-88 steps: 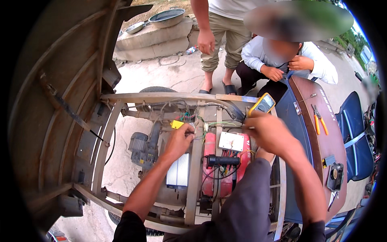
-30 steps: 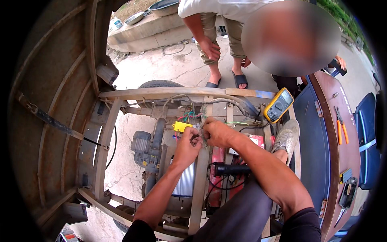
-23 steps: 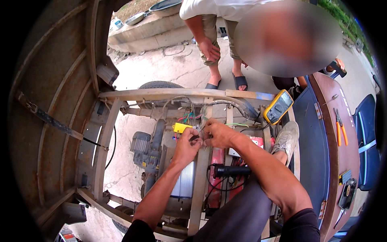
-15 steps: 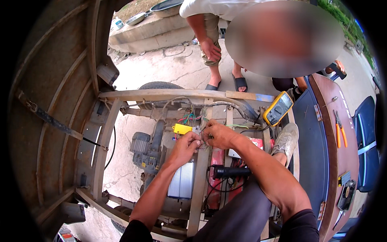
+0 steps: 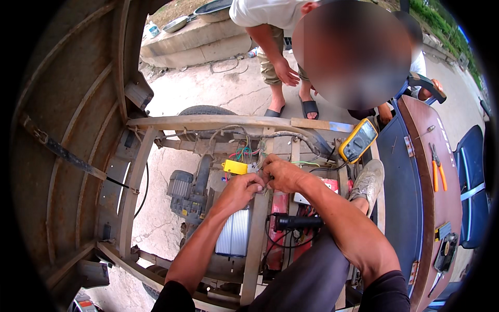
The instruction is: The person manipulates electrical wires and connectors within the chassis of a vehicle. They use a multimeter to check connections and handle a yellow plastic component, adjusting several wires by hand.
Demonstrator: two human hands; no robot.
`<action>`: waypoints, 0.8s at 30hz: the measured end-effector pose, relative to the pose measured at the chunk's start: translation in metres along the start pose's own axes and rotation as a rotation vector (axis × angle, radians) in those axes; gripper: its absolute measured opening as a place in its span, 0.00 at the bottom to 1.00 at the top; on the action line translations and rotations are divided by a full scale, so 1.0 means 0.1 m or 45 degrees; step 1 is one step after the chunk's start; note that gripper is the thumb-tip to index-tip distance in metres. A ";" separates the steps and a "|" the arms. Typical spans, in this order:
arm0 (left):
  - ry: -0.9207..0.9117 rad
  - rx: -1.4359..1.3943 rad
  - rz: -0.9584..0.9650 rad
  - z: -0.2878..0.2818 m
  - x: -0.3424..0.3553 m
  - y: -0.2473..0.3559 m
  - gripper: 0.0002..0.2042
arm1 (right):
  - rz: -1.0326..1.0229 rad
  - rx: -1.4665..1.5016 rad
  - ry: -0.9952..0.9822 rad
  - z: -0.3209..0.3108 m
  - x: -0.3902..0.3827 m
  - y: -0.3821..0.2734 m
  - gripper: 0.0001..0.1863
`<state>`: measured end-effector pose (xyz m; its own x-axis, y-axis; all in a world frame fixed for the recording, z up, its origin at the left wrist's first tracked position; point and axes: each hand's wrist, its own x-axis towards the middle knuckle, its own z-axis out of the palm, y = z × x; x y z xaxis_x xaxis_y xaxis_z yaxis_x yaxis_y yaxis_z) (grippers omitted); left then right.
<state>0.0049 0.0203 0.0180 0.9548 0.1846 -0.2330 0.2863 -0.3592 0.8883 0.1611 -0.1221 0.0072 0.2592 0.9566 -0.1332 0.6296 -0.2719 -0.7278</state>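
My left hand [image 5: 244, 191] pinches at thin wires beside the frame's middle rail [image 5: 253, 244]. My right hand [image 5: 280, 172] is closed round the same wires, just above and right of it; the exact strands are hidden by my fingers. A yellow box [image 5: 234, 167] with coloured wires [image 5: 244, 152] sits just left of my fingers. Below lie a finned silver case [image 5: 231, 234] and, beside a red panel [image 5: 278, 239], a black cylinder [image 5: 296, 222]. A yellow multimeter [image 5: 357, 140] rests on the right end of the frame, above my shoe [image 5: 366, 184].
A raised metal body [image 5: 67, 151] fills the left. A motor [image 5: 182, 192] sits low in the frame. A standing person [image 5: 280, 65] bends over the far rail; another person [image 5: 416, 73] is behind, both partly blurred. Pliers [image 5: 437, 166] and small parts lie on a brown seat board [image 5: 442, 208] at right.
My hands came together at the wires from farther apart, and my left hand has dropped slightly. The multimeter sits farther right in view. The standing person has leaned in, hand shifting right.
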 end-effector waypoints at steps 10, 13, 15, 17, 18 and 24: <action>0.139 0.032 0.074 0.07 -0.05 0.05 0.04 | 0.003 -0.025 0.045 -0.02 -0.01 -0.08 0.05; 0.119 0.070 -0.015 0.08 -0.06 0.06 0.07 | 0.043 -0.018 0.027 -0.04 -0.02 -0.11 0.05; 0.189 -0.057 0.008 0.11 -0.07 0.14 0.16 | 0.008 -0.029 0.022 -0.03 -0.02 -0.09 0.06; 0.168 -0.044 0.006 0.09 -0.06 0.14 0.19 | -0.025 -0.038 0.014 -0.02 -0.02 -0.07 0.06; 0.147 -0.029 0.004 0.09 -0.06 0.14 0.22 | -0.018 -0.048 0.014 -0.01 -0.02 -0.06 0.06; 0.174 -0.174 0.031 0.11 -0.06 0.05 0.21 | -0.013 -0.016 -0.026 -0.01 -0.01 -0.07 0.09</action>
<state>0.0013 0.0068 0.0196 0.9387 0.3035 -0.1633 0.2409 -0.2389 0.9407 0.1572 -0.1214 0.0136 0.2376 0.9613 -0.1397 0.6416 -0.2632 -0.7204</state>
